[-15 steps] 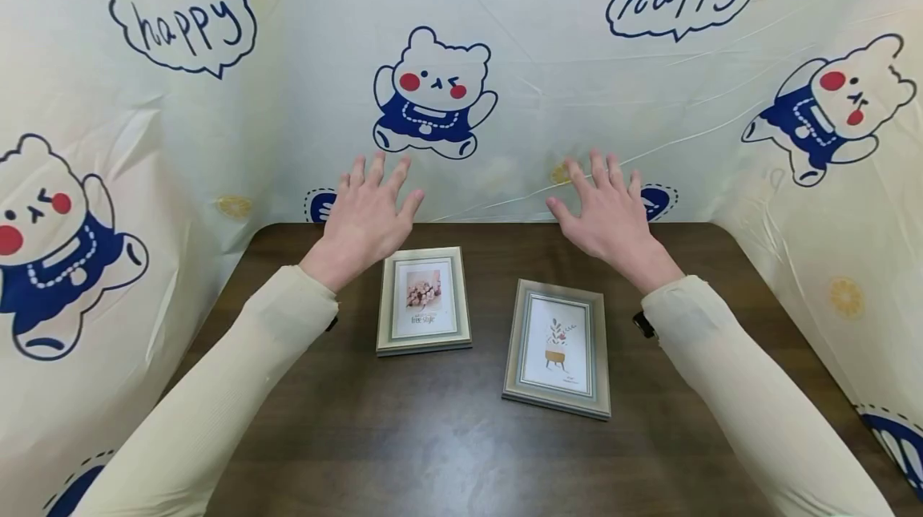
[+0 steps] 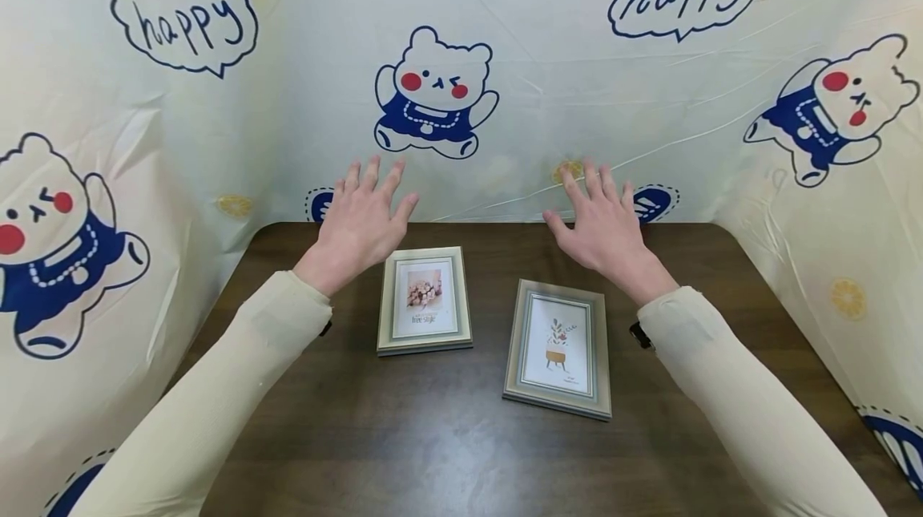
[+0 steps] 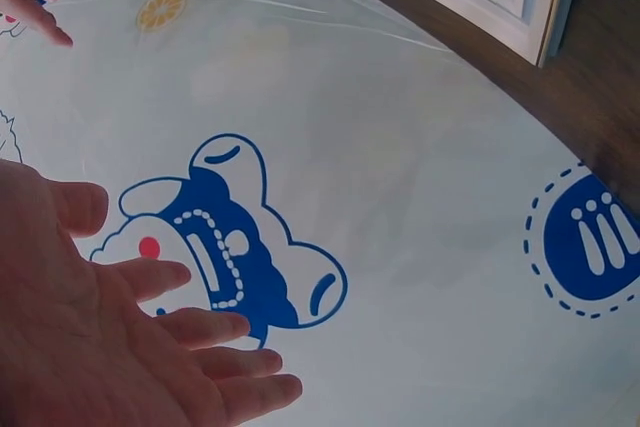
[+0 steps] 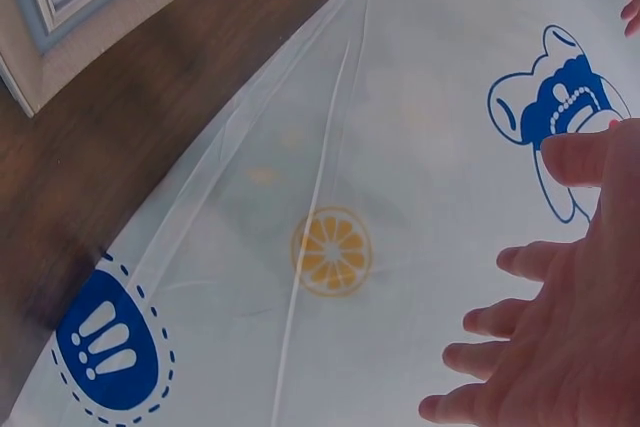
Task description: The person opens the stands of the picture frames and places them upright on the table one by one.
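Observation:
Fingers spread, my left hand (image 2: 358, 220) is held out over the far left part of the table, above and left of a pale gold picture frame (image 2: 459, 292) with a flower photo and lettering. My right hand (image 2: 602, 224), also spread and holding nothing, is raised past a second picture frame (image 2: 512, 349), a beige-grey one with a plant-pot drawing. Both frames lie face up, the right one nearer to me and slightly turned. In the left wrist view, the left palm (image 3: 110, 327) shows bare; the right wrist view has the right hand (image 4: 560, 337) with fingers apart.
The dark brown wooden table (image 2: 404, 437) has rounded far corners. A pale curtain (image 2: 548, 100) printed with bears, "happy" bubbles and orange slices hangs close behind its far edge and along both sides.
Both hands have shifted slightly left and a little lower in the head view, with fingers still spread. The two picture frames stay where they were.

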`<state>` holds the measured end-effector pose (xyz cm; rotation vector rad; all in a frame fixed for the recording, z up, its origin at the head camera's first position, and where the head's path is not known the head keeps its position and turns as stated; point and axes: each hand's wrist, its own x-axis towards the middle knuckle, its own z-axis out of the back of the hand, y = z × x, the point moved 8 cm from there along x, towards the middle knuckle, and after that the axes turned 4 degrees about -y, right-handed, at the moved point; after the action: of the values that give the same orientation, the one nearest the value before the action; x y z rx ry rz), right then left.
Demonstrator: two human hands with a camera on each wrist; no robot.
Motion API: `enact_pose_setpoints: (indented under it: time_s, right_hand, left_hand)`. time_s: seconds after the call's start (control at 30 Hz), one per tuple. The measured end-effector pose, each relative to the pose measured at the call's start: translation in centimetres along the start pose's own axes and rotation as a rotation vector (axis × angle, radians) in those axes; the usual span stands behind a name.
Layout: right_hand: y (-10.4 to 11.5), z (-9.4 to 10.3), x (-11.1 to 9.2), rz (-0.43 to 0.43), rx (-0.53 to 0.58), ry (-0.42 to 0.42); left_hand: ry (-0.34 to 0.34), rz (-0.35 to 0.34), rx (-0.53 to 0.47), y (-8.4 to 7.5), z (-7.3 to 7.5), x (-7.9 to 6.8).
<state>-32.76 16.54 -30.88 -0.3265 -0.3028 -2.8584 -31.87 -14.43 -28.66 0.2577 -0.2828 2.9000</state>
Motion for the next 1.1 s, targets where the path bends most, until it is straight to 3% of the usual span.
enact_pose_setpoints:
  time_s: [1.1]
  right_hand:
    - [3.5,-3.0,-2.1,0.072,0.069,-0.021]
  left_hand:
    - [0.033,0.018,-0.061,1.5,-2.3,-2.6]
